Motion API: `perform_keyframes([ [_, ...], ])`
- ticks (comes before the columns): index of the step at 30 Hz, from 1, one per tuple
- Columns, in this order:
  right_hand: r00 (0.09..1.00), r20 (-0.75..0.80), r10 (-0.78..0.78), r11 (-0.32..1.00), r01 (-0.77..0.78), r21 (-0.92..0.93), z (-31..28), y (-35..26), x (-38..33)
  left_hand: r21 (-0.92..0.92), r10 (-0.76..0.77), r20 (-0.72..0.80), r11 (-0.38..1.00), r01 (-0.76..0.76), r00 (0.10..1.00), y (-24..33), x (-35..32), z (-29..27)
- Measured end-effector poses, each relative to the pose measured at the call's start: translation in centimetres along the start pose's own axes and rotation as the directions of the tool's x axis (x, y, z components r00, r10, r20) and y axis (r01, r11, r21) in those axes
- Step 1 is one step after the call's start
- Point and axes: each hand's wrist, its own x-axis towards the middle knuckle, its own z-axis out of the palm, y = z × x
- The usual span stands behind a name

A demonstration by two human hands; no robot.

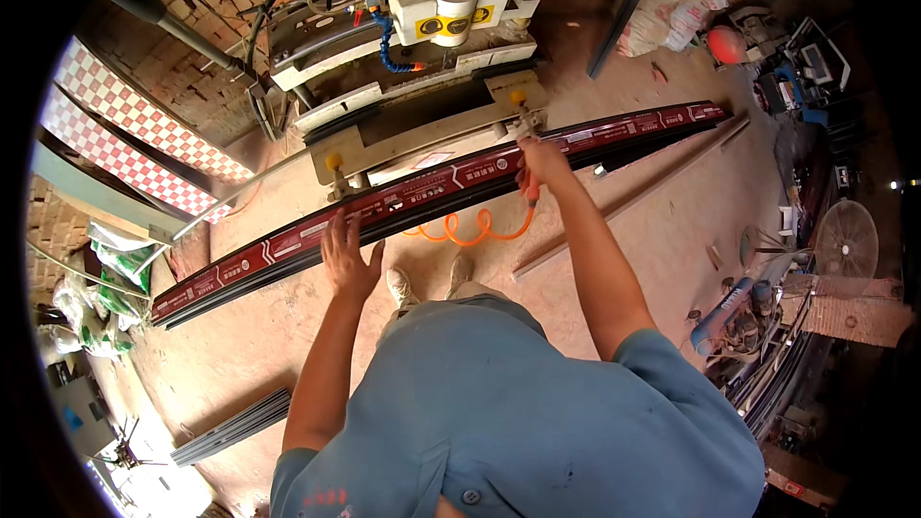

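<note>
A long dark metal profile [422, 190], its face covered in red printed film, lies slantwise across the front of a machine. My left hand [347, 261] rests against the profile's near edge left of the middle, fingers extended and thumb apart. Farther right, my right hand [545, 161] is closed around an orange-handled air blow gun [532, 190], held over the profile beside the right clamp [523, 125]. A coiled orange hose [470, 230] hangs from the handle and loops leftward below the profile. The left clamp [336, 182] stands just behind my left hand.
The white machine head [451, 5] stands beyond the profile, with a blue jointed coolant hose [387, 38]. A thin bar [624, 201] lies on the floor at right. Dark profiles [233, 425] are stacked lower left. A fan [846, 240] and blue cylinder [721, 315] stand right.
</note>
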Motion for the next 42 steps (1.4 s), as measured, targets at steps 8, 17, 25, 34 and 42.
perform_keyframes([
  [8,0.992,0.106,0.066,0.996,-0.058,-0.07,-2.6,-2.8,2.3,0.112,-0.112,0.023,0.988,0.108,0.993,0.4,-0.3,0.6],
  [17,0.899,0.439,0.0,0.987,0.071,-0.146,2.8,-3.8,-0.9,0.059,-0.181,0.045,0.982,0.179,0.982,0.2,0.1,-0.4],
  [25,0.814,0.579,-0.052,0.998,0.061,0.005,7.5,-1.4,-2.8,-0.07,-0.103,0.008,0.992,0.104,0.995,-1.9,7.6,-2.3],
  [34,0.919,0.378,0.112,0.991,-0.129,0.02,6.6,1.0,-7.0,0.132,-0.152,0.182,0.983,0.129,0.972,-9.8,21.5,9.3],
  [42,0.961,0.269,0.058,0.993,-0.083,0.079,4.5,1.8,-10.2,0.344,-0.12,0.264,0.939,0.023,0.957,-13.0,24.3,14.8],
])
